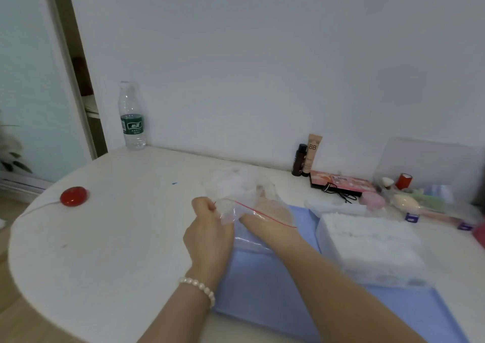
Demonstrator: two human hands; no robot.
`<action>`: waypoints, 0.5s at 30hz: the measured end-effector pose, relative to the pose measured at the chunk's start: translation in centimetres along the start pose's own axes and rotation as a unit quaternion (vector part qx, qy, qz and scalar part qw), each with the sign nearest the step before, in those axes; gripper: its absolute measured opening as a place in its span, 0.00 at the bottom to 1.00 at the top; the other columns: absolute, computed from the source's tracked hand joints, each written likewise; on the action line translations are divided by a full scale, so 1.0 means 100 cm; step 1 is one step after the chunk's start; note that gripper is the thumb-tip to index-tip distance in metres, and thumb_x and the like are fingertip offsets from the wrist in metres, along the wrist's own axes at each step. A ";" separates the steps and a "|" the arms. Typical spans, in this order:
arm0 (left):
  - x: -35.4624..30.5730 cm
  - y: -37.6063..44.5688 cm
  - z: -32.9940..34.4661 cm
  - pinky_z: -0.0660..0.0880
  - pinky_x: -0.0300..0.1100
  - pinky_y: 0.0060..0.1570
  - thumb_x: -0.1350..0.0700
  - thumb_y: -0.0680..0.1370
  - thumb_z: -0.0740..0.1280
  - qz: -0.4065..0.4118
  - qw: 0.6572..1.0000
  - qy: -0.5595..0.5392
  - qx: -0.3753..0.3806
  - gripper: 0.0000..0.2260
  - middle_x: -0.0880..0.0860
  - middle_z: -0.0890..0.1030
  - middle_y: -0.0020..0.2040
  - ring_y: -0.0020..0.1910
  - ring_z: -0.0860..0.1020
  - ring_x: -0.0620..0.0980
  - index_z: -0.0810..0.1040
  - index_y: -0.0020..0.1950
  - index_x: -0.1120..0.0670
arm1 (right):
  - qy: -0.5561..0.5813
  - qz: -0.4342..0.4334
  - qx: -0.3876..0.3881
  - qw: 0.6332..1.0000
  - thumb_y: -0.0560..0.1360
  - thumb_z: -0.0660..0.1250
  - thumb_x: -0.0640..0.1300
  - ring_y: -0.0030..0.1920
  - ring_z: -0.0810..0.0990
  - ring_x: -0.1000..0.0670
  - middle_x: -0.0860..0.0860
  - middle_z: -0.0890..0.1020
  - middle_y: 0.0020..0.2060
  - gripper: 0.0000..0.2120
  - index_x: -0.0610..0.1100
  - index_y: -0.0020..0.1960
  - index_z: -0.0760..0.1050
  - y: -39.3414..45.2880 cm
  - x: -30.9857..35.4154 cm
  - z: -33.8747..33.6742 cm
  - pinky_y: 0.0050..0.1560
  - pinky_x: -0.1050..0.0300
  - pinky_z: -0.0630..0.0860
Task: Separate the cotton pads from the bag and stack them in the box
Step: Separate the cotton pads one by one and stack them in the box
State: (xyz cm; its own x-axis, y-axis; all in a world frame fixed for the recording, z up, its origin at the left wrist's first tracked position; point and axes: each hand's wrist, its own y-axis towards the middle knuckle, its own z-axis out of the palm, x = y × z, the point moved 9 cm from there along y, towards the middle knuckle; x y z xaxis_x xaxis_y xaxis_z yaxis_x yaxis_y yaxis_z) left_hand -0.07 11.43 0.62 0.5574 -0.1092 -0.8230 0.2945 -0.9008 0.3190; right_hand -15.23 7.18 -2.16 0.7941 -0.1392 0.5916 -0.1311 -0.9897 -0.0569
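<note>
At the far left of the bench (105,237) a red round button (74,196) lies near the edge, and a water bottle (132,117) stands at the back against the wall. Moving in, the left hand (207,233), a pearl bracelet (199,287) on its wrist, has its grip clenched on the mouth of the clear bag (236,198), pinching the rim by the red zip line. The right hand (273,206) is pushed inside the bag, seen through the plastic; whether its grip has closed on any cotton pads (231,182) I cannot tell. Loose white pads show as a blur at the far end of the bag. Both hands work over a blue tray (262,285). To the right on the tray sits the clear box (367,248), already well filled with white pads. Beyond it lie cosmetics (312,156) and a palette (341,182).

The step seems to be drawing pads out. It would go best if the left hand keeps the mouth held wide and taut, while the right gathers a small flat pile, pulling it straight out so the edges stay aligned for stacking.
</note>
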 end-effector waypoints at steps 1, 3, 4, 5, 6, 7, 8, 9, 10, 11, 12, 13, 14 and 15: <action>0.000 0.003 -0.007 0.65 0.46 0.39 0.59 0.75 0.64 0.006 1.000 -0.015 -0.016 0.12 0.50 0.74 0.36 0.43 0.76 0.60 0.61 0.52 0.53 | -0.039 -0.011 0.034 0.999 0.76 0.60 0.49 0.33 0.67 0.56 0.55 0.67 0.33 0.09 0.51 0.39 0.63 -0.005 -0.002 0.007 0.33 0.66 0.64; -0.005 0.012 -0.007 0.69 0.47 0.51 0.65 0.75 0.61 0.041 0.999 -0.030 0.007 0.16 0.55 0.77 0.54 0.56 0.74 0.58 0.68 0.61 0.55 | -0.094 0.013 0.014 0.995 0.76 0.60 0.44 0.32 0.67 0.57 0.55 0.66 0.32 0.09 0.51 0.39 0.61 -0.005 -0.015 -0.003 0.27 0.66 0.59; -0.011 0.017 -0.002 0.67 0.44 0.56 0.67 0.75 0.60 0.064 0.997 -0.003 0.044 0.18 0.57 0.76 0.59 0.60 0.73 0.58 0.71 0.64 0.57 | -0.112 0.036 -0.016 0.993 0.75 0.61 0.42 0.33 0.70 0.54 0.54 0.67 0.31 0.08 0.50 0.40 0.63 -0.009 -0.019 -0.016 0.26 0.64 0.60; -0.016 0.021 0.005 0.67 0.42 0.54 0.68 0.75 0.59 0.073 0.993 0.022 0.088 0.16 0.58 0.78 0.59 0.59 0.74 0.58 0.75 0.61 0.59 | -0.143 0.043 -0.031 0.988 0.74 0.61 0.41 0.37 0.74 0.51 0.53 0.67 0.31 0.07 0.48 0.40 0.64 -0.013 -0.016 -0.026 0.27 0.63 0.60; -0.021 0.024 0.011 0.67 0.41 0.48 0.68 0.75 0.58 0.063 0.990 0.025 0.126 0.13 0.59 0.81 0.54 0.54 0.77 0.58 0.79 0.54 0.60 | -0.190 0.041 -0.025 0.981 0.75 0.60 0.41 0.41 0.75 0.49 0.52 0.67 0.31 0.07 0.47 0.39 0.66 -0.017 -0.012 -0.030 0.28 0.62 0.61; -0.024 0.026 0.015 0.67 0.42 0.41 0.68 0.75 0.58 0.036 0.987 -0.001 0.154 0.12 0.58 0.82 0.46 0.47 0.78 0.57 0.81 0.46 0.61 | -0.225 0.033 -0.019 0.974 0.75 0.60 0.40 0.44 0.75 0.49 0.52 0.67 0.32 0.08 0.46 0.38 0.66 -0.018 -0.007 -0.033 0.30 0.62 0.63; -0.026 0.028 0.017 0.67 0.41 0.37 0.68 0.74 0.58 -0.005 0.983 -0.053 0.174 0.12 0.57 0.82 0.39 0.41 0.77 0.56 0.81 0.39 0.61 | -0.243 0.031 -0.013 0.970 0.75 0.60 0.40 0.45 0.74 0.48 0.51 0.69 0.33 0.08 0.45 0.38 0.67 -0.019 -0.002 -0.036 0.32 0.61 0.64; -0.028 0.029 0.019 0.67 0.40 0.33 0.69 0.73 0.58 -0.049 0.974 -0.113 0.190 0.13 0.56 0.80 0.33 0.35 0.76 0.54 0.79 0.34 0.60 | -0.242 0.005 -0.035 0.970 0.75 0.60 0.41 0.47 0.75 0.47 0.50 0.71 0.36 0.05 0.44 0.40 0.69 -0.016 0.003 -0.038 0.35 0.60 0.64; -0.027 0.030 0.022 0.66 0.38 0.31 0.69 0.72 0.58 -0.088 0.962 -0.164 0.202 0.14 0.54 0.78 0.27 0.31 0.74 0.52 0.78 0.31 0.59 | -0.235 -0.005 -0.051 0.971 0.75 0.60 0.42 0.49 0.76 0.47 0.50 0.74 0.40 0.03 0.44 0.45 0.72 -0.014 0.004 -0.041 0.38 0.59 0.65; -0.025 0.028 0.026 0.65 0.37 0.28 0.69 0.72 0.59 -0.120 0.948 -0.195 0.220 0.14 0.52 0.75 0.24 0.27 0.72 0.50 0.76 0.29 0.58 | -0.227 -0.023 -0.075 0.971 0.74 0.61 0.43 0.50 0.77 0.47 0.50 0.76 0.44 0.07 0.45 0.52 0.73 -0.010 0.007 -0.044 0.40 0.59 0.66; -0.024 0.024 0.031 0.64 0.36 0.28 0.70 0.70 0.60 -0.144 0.934 -0.212 0.249 0.13 0.51 0.73 0.23 0.25 0.71 0.48 0.75 0.29 0.58 | -0.215 -0.013 -0.055 0.975 0.74 0.60 0.43 0.51 0.77 0.47 0.50 0.76 0.46 0.10 0.46 0.55 0.73 -0.006 0.002 -0.039 0.43 0.58 0.67; -0.021 0.021 0.035 0.63 0.35 0.28 0.71 0.68 0.61 -0.158 0.921 -0.224 0.278 0.12 0.51 0.72 0.24 0.26 0.69 0.47 0.74 0.29 0.58 | -0.196 -0.014 -0.026 0.980 0.75 0.59 0.41 0.51 0.76 0.48 0.51 0.76 0.46 0.09 0.47 0.53 0.73 -0.002 0.001 -0.033 0.45 0.58 0.68; -0.020 0.018 0.038 0.63 0.36 0.29 0.71 0.63 0.62 -0.165 0.909 -0.235 0.303 0.09 0.53 0.71 0.27 0.27 0.69 0.48 0.73 0.30 0.58 | -0.185 0.004 0.016 0.983 0.77 0.57 0.41 0.51 0.74 0.48 0.52 0.74 0.42 0.06 0.48 0.47 0.72 0.002 -0.005 -0.021 0.47 0.58 0.67; -0.017 0.015 0.040 0.62 0.37 0.30 0.70 0.59 0.61 -0.173 0.895 -0.246 0.328 0.08 0.54 0.70 0.30 0.30 0.69 0.49 0.72 0.30 0.58 | -0.186 0.014 0.036 0.982 0.78 0.55 0.42 0.49 0.72 0.49 0.53 0.71 0.37 0.09 0.49 0.40 0.69 0.003 -0.006 -0.017 0.47 0.59 0.66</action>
State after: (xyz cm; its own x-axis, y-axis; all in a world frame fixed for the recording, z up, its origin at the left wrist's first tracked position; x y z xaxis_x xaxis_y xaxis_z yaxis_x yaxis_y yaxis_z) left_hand -3.66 8.55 0.62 0.0643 0.1976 -0.9782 -0.2264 -0.9518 -0.2071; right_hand -16.71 7.04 -1.14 0.9542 -0.1559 0.2553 -0.1248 -0.9831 -0.1340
